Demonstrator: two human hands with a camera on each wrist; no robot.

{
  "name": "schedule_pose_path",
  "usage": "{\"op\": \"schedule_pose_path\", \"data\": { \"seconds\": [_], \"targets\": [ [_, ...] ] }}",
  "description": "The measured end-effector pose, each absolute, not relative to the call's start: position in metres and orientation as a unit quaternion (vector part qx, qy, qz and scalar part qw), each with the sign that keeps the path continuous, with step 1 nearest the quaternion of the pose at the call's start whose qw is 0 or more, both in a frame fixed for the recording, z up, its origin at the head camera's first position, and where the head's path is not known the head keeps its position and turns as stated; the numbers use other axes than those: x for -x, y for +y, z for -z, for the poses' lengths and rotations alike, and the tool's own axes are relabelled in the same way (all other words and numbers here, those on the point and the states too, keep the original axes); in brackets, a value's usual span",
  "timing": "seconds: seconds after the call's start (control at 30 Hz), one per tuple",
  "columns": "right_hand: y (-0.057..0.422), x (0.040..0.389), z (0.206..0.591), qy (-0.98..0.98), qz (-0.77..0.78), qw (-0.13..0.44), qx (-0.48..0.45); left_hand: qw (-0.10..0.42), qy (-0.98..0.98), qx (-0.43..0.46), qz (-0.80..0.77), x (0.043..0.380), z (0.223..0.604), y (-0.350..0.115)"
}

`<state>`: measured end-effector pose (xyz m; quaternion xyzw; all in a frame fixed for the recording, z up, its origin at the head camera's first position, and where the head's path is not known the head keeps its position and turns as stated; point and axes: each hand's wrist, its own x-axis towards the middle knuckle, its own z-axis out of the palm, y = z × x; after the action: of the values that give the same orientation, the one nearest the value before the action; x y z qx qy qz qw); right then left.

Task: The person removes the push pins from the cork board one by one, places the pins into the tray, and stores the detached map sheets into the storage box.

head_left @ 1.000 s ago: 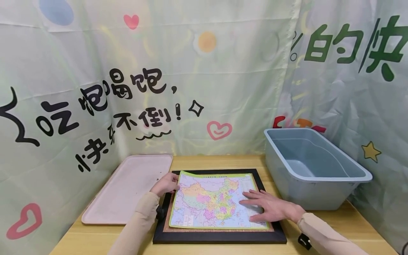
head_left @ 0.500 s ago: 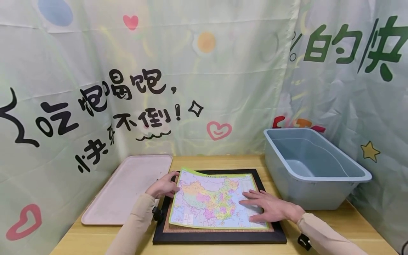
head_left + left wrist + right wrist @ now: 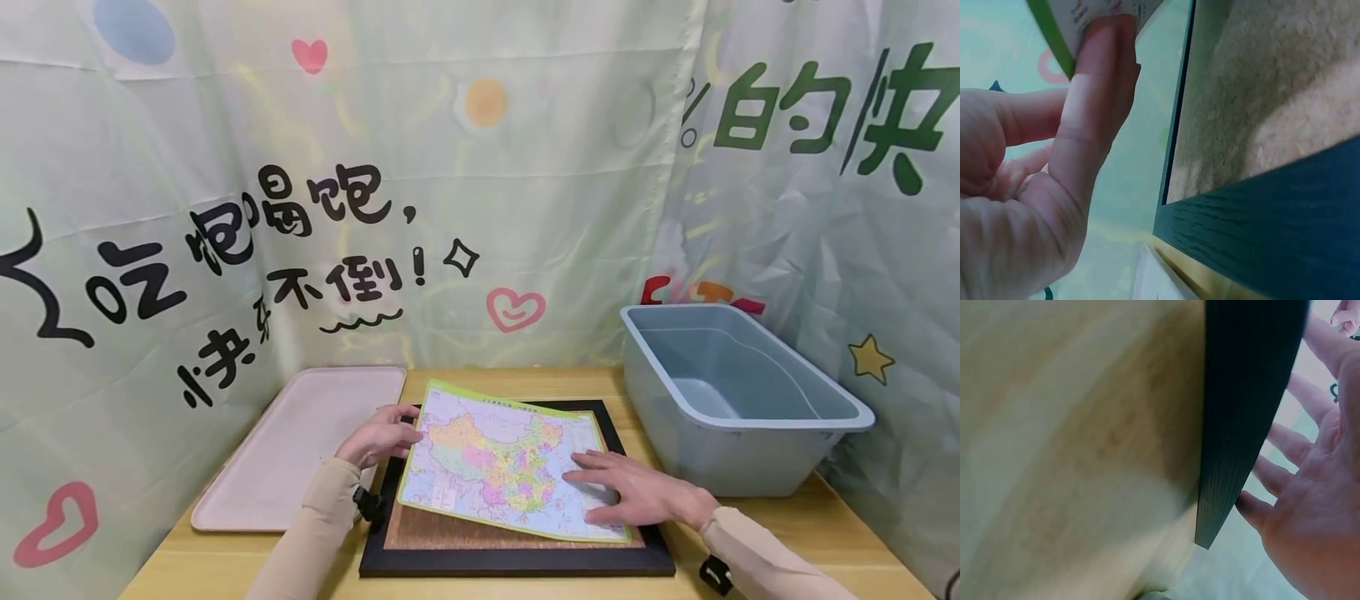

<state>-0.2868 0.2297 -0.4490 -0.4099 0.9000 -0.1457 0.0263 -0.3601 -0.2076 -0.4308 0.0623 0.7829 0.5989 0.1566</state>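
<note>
A colourful map sheet (image 3: 487, 467) with a green border lies over a cork board (image 3: 442, 529) set in a black frame (image 3: 517, 564). My left hand (image 3: 378, 437) pinches the map's left edge and holds that side raised above the cork. In the left wrist view, the thumb (image 3: 1094, 94) lies against the green-edged sheet, and bare cork shows beneath. Spread fingers of my right hand (image 3: 637, 487) rest on the right part of the map. The right wrist view shows that hand beside the frame's black side, its contact with the sheet hidden.
To the left a pale pink tray (image 3: 300, 450) lies flat on the wooden table (image 3: 517, 379). A deep blue-grey plastic bin (image 3: 720, 450) stands at the right. Printed curtains (image 3: 450, 208) hang behind and at the sides.
My left hand has shifted a little to the left and lifted the map's left side higher, baring more cork at the front. The right hand has stayed in place.
</note>
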Motion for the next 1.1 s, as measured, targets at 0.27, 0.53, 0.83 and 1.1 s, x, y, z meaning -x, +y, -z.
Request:
{"op": "schedule_pose_path", "data": {
  "seconds": [0.27,0.53,0.83,1.1],
  "targets": [
    [0.23,0.283,0.445,0.906,0.167,0.007,0.388,0.121,0.772,-0.064,-0.62,0.363,0.432,-0.21],
    [0.23,0.282,0.438,0.91,0.184,-0.091,0.361,0.081,0.761,-0.048,-0.642,0.366,0.427,-0.207],
    [0.225,0.277,0.43,0.882,0.197,-0.325,0.277,0.045,0.738,-0.021,-0.673,0.373,0.426,-0.204],
    [0.234,0.273,0.414,0.797,0.239,-0.472,0.293,0.024,0.709,-0.011,-0.704,0.378,0.422,-0.195]
  ]
}}
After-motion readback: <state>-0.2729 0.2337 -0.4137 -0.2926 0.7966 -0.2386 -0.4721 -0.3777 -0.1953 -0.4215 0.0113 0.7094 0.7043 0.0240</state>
